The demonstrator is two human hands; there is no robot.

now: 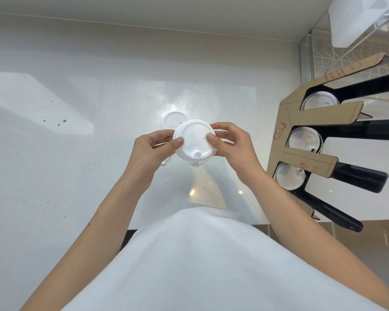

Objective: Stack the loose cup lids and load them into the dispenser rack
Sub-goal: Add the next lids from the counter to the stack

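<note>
While both hands [195, 147] pinch it, round glossy plastic lid [194, 140]

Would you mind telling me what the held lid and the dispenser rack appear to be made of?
Lid: thin white plastic, probably, with a moulded rim and spout and a soft sheen. Dispenser rack: glossy black plastic or acrylic arms faced in matte brown printed cardboard, it seems.

Stack of lids [194, 140] held between both hands above the counter [76, 153], one loose lid [173, 118] just behind it, dispenser rack [301, 140] at right holding lids
</note>
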